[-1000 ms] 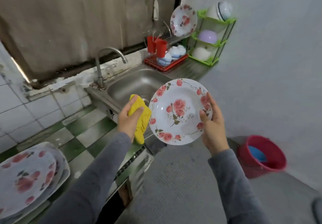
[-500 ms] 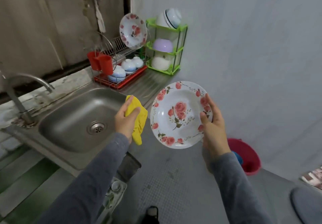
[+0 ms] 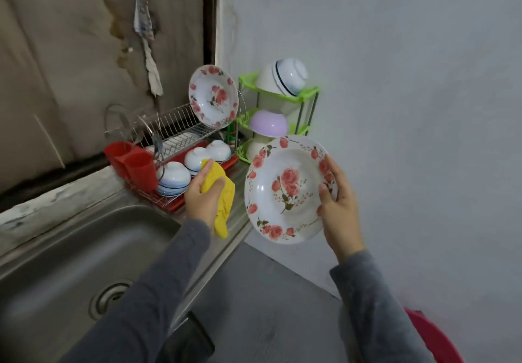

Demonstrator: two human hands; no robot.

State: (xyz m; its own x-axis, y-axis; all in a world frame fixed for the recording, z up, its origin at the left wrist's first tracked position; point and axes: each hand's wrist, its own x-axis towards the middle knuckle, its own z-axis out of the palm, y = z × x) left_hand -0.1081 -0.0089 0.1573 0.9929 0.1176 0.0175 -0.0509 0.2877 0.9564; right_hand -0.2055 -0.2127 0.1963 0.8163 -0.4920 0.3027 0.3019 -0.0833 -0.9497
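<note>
**Rose plate on edge in the right hand, with the drying rack beyond it to the left.**

The right hand grips the rose plate by its right rim, thumb on the face and fingers behind. The plate stands nearly upright, facing the person, past the counter's edge. The left hand is curled round a yellow cloth, just left of the plate and not touching it. The dish rack lies up and to the left, with a matching plate on edge at its right end and bare wires further left. Upturned bowls sit on the lower tier. The plate's way there likely crosses over the left hand. The green corner shelf, just behind the plate, looks like the closest obstacle.
</note>
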